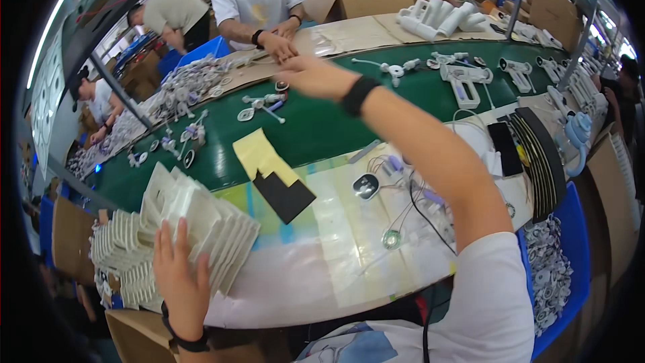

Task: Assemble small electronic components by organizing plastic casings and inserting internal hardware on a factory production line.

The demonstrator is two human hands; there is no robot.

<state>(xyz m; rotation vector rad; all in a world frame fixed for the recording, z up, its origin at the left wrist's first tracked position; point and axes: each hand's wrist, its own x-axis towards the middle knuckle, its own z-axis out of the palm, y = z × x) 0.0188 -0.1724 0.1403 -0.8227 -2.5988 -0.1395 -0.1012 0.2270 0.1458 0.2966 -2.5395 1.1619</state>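
My left hand (181, 272) is open, its fingers stretched up against the near side of a stack of white plastic trays (232, 228). Whether it presses on them I cannot tell. My right hand (316, 78) reaches far over the green conveyor belt (316, 131), back up and fingers stretched out. Its fingertips come close to a co-worker's hands (279, 46). Just below them lies a small white and purple assembly (262, 104) with a dark round end. On my worktable are a yellow sheet (263, 154) and a black foam piece (285, 196).
Several white assemblies (467, 81) lie along the belt. Wired parts, with a black-faced round piece (366, 186), are spread under my right arm. Black curved strips (537, 161) and a blue bin (579, 262) stand at right. Small parts are heaped (191, 84) across the belt.
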